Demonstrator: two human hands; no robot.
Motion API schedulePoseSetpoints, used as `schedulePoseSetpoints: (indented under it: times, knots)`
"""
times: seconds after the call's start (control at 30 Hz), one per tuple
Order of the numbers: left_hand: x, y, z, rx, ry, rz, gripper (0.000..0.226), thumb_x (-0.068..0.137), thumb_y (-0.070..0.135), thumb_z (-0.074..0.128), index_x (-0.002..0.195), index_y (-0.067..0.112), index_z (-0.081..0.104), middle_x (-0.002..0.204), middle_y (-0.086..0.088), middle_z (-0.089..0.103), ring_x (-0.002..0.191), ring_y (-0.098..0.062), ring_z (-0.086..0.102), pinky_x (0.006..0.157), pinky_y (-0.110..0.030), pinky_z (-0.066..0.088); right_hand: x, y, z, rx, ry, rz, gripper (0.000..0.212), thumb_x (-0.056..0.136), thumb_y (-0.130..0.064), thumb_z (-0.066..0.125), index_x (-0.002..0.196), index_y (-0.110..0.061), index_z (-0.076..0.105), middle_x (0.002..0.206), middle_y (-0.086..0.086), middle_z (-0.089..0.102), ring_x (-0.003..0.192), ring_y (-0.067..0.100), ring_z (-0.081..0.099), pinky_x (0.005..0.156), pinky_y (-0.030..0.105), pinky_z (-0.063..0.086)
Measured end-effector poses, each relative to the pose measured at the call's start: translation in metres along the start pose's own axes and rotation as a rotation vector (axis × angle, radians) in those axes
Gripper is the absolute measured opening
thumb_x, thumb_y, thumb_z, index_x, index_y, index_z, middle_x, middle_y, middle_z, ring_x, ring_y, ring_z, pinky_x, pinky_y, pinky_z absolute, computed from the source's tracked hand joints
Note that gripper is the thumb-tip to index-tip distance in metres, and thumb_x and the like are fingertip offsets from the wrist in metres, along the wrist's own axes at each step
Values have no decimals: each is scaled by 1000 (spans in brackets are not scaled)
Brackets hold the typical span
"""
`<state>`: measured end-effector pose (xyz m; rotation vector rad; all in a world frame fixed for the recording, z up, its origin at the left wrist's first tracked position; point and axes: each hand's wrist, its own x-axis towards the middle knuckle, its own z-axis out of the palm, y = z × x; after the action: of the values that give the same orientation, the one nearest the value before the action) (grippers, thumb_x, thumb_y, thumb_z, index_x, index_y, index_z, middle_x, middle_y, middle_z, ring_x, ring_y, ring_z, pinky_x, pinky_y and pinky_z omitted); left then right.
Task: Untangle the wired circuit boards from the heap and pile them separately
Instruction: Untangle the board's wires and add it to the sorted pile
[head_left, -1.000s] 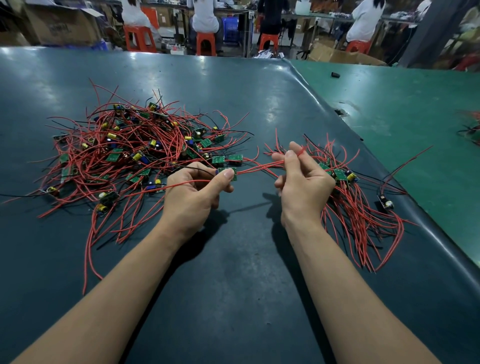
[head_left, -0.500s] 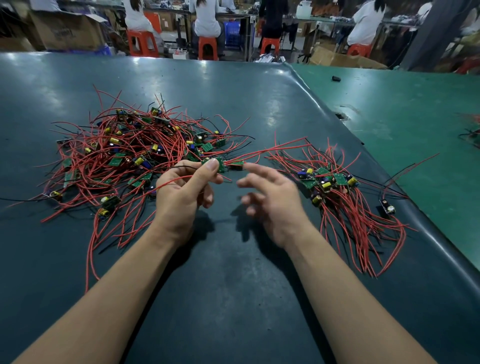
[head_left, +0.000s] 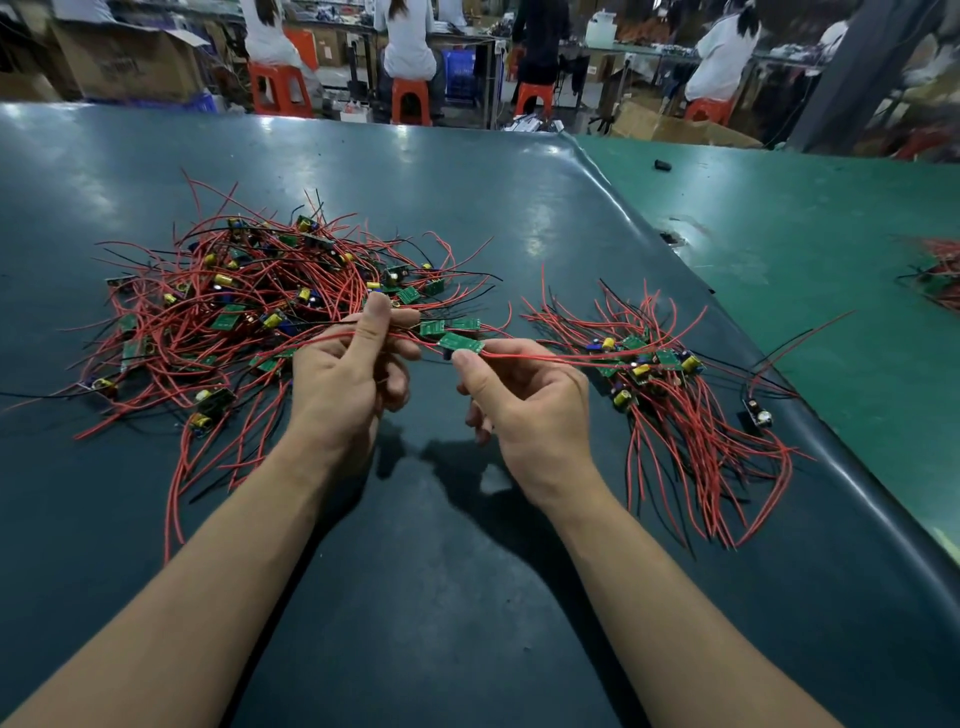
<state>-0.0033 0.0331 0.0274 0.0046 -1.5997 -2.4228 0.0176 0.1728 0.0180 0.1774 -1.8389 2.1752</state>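
A tangled heap (head_left: 249, 312) of small green circuit boards with red and black wires lies on the left of the dark mat. A smaller sorted pile (head_left: 670, 395) lies to the right. My left hand (head_left: 348, 379) pinches red wires at the heap's near right edge, thumb up. My right hand (head_left: 524, 410) pinches a small green circuit board (head_left: 461, 343) between thumb and forefinger, held just above the mat between the two piles. That board's red wires stretch right toward the sorted pile.
The dark mat (head_left: 467, 571) ends at a raised edge on the right, with a green table (head_left: 831, 249) beyond it. One lone board (head_left: 757, 413) lies near that edge. Another wire bundle (head_left: 940, 275) sits far right. Seated people and orange stools stand behind the table.
My right hand let go of the red wires it held, moved left with open fingers, and now pinches a green board. My left hand has kept its grip by the heap.
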Motion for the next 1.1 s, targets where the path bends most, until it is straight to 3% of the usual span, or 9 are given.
schedulePoseSetpoints:
  times: [0.13,0.27,0.37,0.43,0.53,0.63,0.7,0.93,1.1]
  knots:
    - [4,0,-6,-76,143,-47,46,104,38,41,83,9,69,53,3,57,36,-7,38,39,-16,28,9,-5,-8,86,280,-5,14,88,-11,71,80,-13,60,56,0,62,36,9,48,35,17,36]
    - [5,3,-15,-72,193,-16,52,106,38,33,83,7,68,53,2,59,35,-8,38,37,-17,28,21,-8,-28,221,610,-53,24,98,-25,59,93,-3,51,53,3,61,33,12,48,33,18,34]
    - [-2,-2,-13,277,131,173,47,105,32,41,79,7,70,55,-1,62,38,-9,45,37,-19,33,22,-6,-37,354,739,29,25,100,-30,56,88,-9,51,66,9,66,36,14,53,34,20,40]
    - [-6,-7,-18,739,97,401,38,101,33,51,81,10,73,64,-2,66,52,-12,55,49,-24,44,20,-4,-40,395,762,120,20,100,-26,56,90,-9,52,74,9,69,38,13,56,37,20,43]
    - [-4,-8,-28,1246,112,664,23,90,30,62,97,12,74,92,-6,69,91,-30,54,81,-39,45,19,-3,-41,384,740,188,26,103,-28,49,85,-10,54,72,8,71,39,14,57,36,20,43]
    - [6,-7,-39,1494,151,418,39,90,35,63,124,16,63,122,-9,58,117,-34,42,95,-44,36,19,-3,-36,282,608,183,32,103,-30,46,81,-9,56,60,3,69,34,13,52,33,19,38]
    - [10,-6,-45,1656,134,249,40,92,40,58,126,19,62,128,-9,55,121,-34,43,96,-45,34,17,1,-30,164,485,173,34,103,-29,47,78,-9,58,53,1,64,32,11,47,32,18,35]
    - [12,0,-48,1574,143,253,25,93,30,62,113,16,68,110,-10,67,106,-36,54,92,-45,41,11,9,-20,-135,248,70,34,101,-32,52,75,-12,61,51,2,61,34,13,46,34,19,34]
    - [5,6,-41,1332,147,593,14,90,14,68,101,8,73,98,-11,70,97,-35,55,89,-38,39,11,10,-18,-212,214,44,36,100,-31,54,70,-13,61,50,4,62,35,13,47,37,19,34]
